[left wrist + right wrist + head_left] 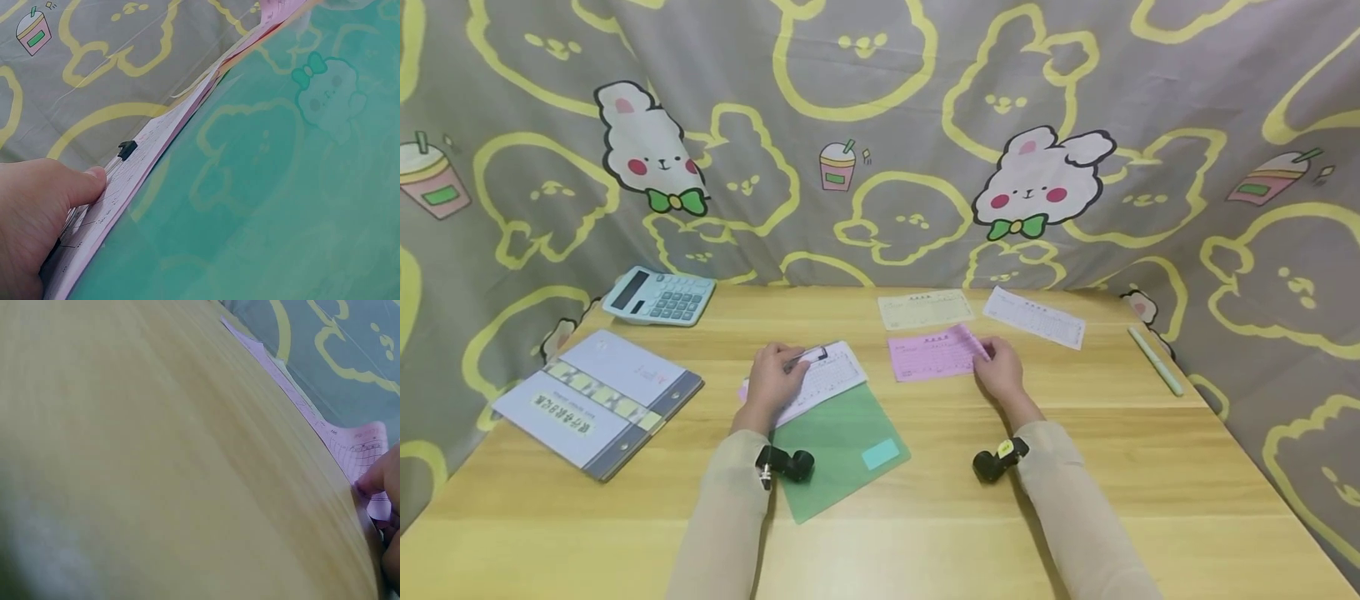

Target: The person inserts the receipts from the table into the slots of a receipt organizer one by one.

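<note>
Here, the left hand (772, 379) grips clipped slips (835, 379) on a green folder (838, 446), the right hand (1002, 372) pinching a pink slip (931, 357).

The wooden table (940, 533) bears a calculator (660, 297), binder (598, 404), green folder (842, 442), pen (1155, 362), yellow slip (925, 310), white slip (1035, 317) and pink slip (931, 358)

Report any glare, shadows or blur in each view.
Head: evenly lit, faint shadows beside the sleeves, fine print on the pink slip unreadable; left wrist: the curtain seems reflected in the folder; right wrist: the table looks soft, with a hazy pale patch at lower left.
</note>
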